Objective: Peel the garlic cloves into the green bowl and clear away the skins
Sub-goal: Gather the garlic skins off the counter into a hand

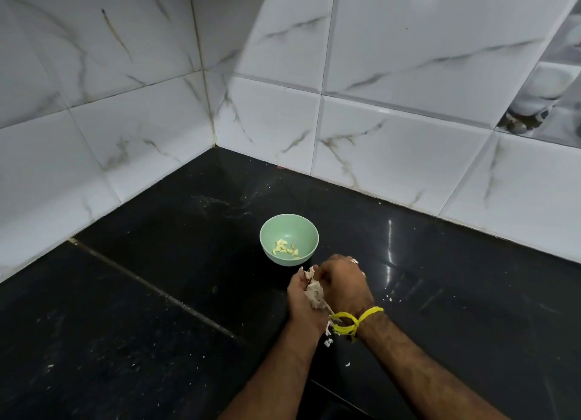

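The green bowl (289,239) stands on the black counter (157,294), just beyond my hands. Peeled garlic cloves (285,248) lie in a loose cluster on its floor, toward the near side.

My left hand (303,297) is cupped, fingers curled upward around a wad of papery garlic skins (315,292). The skins fill the palm and stick out past the fingertips and toward the wrist.

My right hand (344,286) is pressed against the same wad from the right, fingers curled onto the skins, back of the hand facing up. A yellow thread (356,320) is tied around my right wrist.

Loose skin fragments (327,342) lie on the counter below my wrists, and smaller white flecks (390,299) are scattered to the right of my right hand.

The counter meets white marbled wall tiles (377,130) on two sides, forming a corner behind the bowl.
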### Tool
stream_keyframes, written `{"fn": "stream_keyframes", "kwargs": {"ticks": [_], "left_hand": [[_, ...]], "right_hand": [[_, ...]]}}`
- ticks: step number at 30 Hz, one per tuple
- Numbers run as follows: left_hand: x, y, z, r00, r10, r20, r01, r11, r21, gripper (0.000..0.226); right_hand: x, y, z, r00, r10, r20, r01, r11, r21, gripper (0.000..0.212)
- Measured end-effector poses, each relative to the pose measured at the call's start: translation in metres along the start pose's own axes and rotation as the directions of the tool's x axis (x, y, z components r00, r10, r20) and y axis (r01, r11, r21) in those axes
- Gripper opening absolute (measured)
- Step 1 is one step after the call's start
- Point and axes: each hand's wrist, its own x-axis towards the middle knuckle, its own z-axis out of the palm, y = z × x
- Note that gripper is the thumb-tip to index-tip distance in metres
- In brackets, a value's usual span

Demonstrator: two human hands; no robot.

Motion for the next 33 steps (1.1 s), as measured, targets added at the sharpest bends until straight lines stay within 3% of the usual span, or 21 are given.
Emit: {"fn": "stream_keyframes", "kwargs": {"ticks": [2, 5, 7, 9, 13, 15, 22, 27, 30, 33], "left_hand": [[0.001, 0.0, -0.002, 1.0, 0.003, 0.015, -0.002, 1.0, -0.025, 0.032], [0.001, 0.001, -0.002, 0.998, -0.014, 0.059, 0.016, 0.999, -0.037, 0.032], [0.001, 0.002, -0.003, 0.997, -0.033, 0.071, 0.036, 0.999, -0.04, 0.026], [0.008, 0.007, -0.008, 1.0, -0.017, -0.016, 0.016, 0.998, -0.063, 0.02], [0.011, 0.021, -0.027, 0.992, 0.038, -0.123, -0.051, 0.993, -0.109, 0.025], [0.008, 0.023, -0.034, 0.988, 0.054, -0.146, -0.071, 0.991, -0.112, 0.026], [0.006, 0.016, -0.048, 0.975, 0.046, -0.218, -0.055, 0.998, -0.035, 0.03], [0.003, 0.009, -0.048, 0.974, 0.032, -0.226, -0.039, 0.999, -0.027, 0.031], [-0.003, 0.015, -0.05, 0.975, 0.038, -0.219, -0.047, 0.998, -0.037, 0.031], [-0.008, 0.019, -0.054, 0.976, 0.036, -0.216, -0.048, 0.998, -0.047, 0.031]], "right_hand": [[-0.001, 0.001, 0.0, 0.998, -0.031, -0.059, 0.031, 1.0, 0.003, 0.016], [-0.002, 0.001, -0.002, 0.992, 0.011, -0.124, 0.017, 0.975, 0.222, 0.01], [-0.005, 0.004, -0.005, 0.979, 0.096, -0.18, -0.025, 0.932, 0.361, 0.011], [-0.008, 0.021, -0.006, 0.956, 0.223, -0.188, -0.121, 0.889, 0.441, 0.016], [-0.01, 0.097, 0.009, 0.86, 0.509, -0.029, -0.473, 0.819, 0.324, 0.019], [-0.009, 0.126, 0.019, 0.831, 0.556, 0.014, -0.546, 0.812, 0.205, 0.02], [-0.011, 0.107, 0.05, 0.901, 0.43, 0.059, -0.432, 0.902, 0.024, 0.025], [-0.041, 0.059, 0.074, 0.962, 0.231, 0.142, -0.252, 0.957, 0.146, 0.019], [-0.042, 0.084, 0.053, 0.935, 0.353, -0.03, -0.341, 0.92, 0.194, 0.017], [-0.04, 0.134, 0.034, 0.844, 0.523, -0.119, -0.499, 0.846, 0.187, 0.019]]}}
